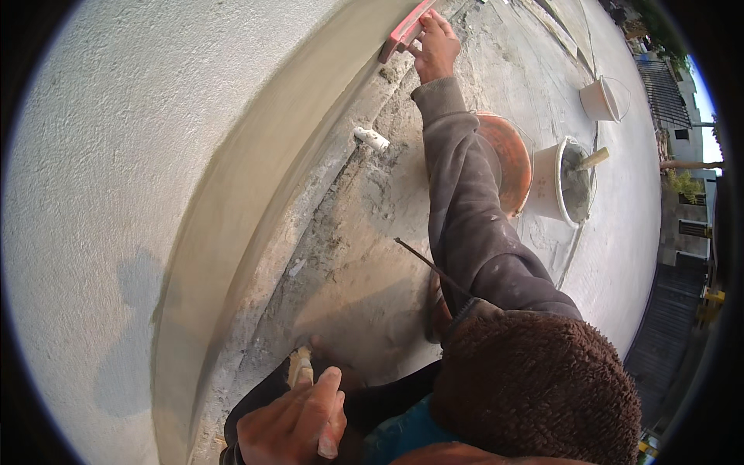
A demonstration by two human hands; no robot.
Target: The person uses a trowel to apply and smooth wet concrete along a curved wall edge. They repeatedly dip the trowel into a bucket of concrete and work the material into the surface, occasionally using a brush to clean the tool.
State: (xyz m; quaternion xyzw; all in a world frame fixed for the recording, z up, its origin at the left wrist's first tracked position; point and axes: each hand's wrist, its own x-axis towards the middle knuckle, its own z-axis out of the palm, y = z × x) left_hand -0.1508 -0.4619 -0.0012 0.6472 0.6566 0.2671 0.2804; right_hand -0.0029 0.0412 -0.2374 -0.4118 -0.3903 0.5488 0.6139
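My right hand [438,48] reaches far up along the wall's foot, its fingers closed round a red float [404,32]. The float lies against a smooth, darker grey band [256,167] that runs along the bottom of the rough white wall [132,132]. Low in the view, my left hand [291,422] is closed round a pale brush-like tool [301,367], most of it hidden by the fingers. Its pale end points up, towards the dusty ground. A fleece-lined part of my brown jacket [535,387] covers the lower right.
A white pipe stub [372,139] sticks out near the wall's foot. Right of my arm stand an orange bucket [513,167], a white bucket [549,182] holding grey mix and a wooden-handled tool [594,158], and a smaller white bucket [598,101]. A dark gate [668,310] stands beyond.
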